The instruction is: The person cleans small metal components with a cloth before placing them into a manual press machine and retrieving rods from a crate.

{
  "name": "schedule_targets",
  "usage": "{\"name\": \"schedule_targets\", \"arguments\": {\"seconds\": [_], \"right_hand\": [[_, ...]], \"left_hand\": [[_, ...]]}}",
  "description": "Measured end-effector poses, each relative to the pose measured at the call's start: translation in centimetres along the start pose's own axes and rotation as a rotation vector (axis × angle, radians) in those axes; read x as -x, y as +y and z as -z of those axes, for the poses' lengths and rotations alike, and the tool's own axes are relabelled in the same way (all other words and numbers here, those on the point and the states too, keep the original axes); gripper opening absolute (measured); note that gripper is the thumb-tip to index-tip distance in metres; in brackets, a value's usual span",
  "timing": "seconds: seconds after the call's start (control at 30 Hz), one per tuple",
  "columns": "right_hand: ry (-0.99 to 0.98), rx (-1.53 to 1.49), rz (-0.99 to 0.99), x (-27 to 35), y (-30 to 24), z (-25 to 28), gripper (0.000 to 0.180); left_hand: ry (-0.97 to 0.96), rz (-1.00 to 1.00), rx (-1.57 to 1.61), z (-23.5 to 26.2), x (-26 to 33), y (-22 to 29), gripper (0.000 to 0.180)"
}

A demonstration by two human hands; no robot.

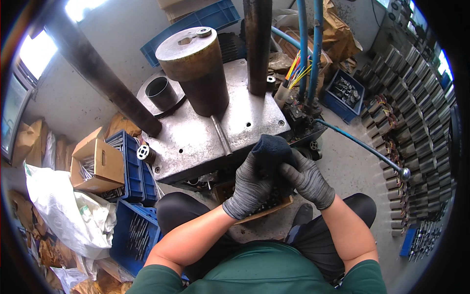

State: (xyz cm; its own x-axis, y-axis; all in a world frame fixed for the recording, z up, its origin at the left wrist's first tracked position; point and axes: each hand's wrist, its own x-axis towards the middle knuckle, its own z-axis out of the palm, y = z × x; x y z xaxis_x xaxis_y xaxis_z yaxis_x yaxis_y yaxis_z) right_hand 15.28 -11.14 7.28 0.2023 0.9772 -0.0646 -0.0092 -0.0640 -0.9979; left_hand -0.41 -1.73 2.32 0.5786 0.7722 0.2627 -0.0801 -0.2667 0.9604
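Observation:
In front of the press, both my hands wear grey knit gloves and hold a dark navy cloth between them. My left hand is closed on the cloth's left side. On the other side my right hand grips it, the thumb pressed against the fabric. Whether something is wrapped inside the cloth cannot be seen. Just beyond my left hand, a metal rod lies on the press's steel plate, against the foot of a thick stepped cylinder. Below the hands stands a box of small dark parts, partly hidden by them.
Steel columns rise from the plate, beside a dark sleeve. A lever with a ball knob juts out at right. Blue crates and a cardboard box of rods stand left. Stacked metal cylinders line the right.

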Motion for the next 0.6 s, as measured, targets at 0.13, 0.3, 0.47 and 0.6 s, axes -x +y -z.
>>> {"name": "schedule_targets", "arguments": {"seconds": [0.13, 0.3, 0.47, 0.6], "right_hand": [[-0.063, -0.285, -0.056, -0.1, -0.7, 0.5, 0.05], [0.149, 0.073, -0.08, -1.1, 1.8, 4.6, 0.048], [0.669, 0.587, 0.781, -1.6, -0.3, 8.0, 0.055], [0.719, 0.808, 0.954, -3.1, -1.7, 9.7, 0.051]], "left_hand": [[0.002, 0.05, 0.458, 0.0, -0.4, 0.7, 0.056], [-0.153, 0.264, 0.763, 3.2, -0.7, 3.7, 0.064], [-0.053, 0.379, 0.969, 4.5, -1.5, 2.8, 0.065], [0.049, 0.421, 0.919, 5.3, -1.9, 1.8, 0.062]]}}
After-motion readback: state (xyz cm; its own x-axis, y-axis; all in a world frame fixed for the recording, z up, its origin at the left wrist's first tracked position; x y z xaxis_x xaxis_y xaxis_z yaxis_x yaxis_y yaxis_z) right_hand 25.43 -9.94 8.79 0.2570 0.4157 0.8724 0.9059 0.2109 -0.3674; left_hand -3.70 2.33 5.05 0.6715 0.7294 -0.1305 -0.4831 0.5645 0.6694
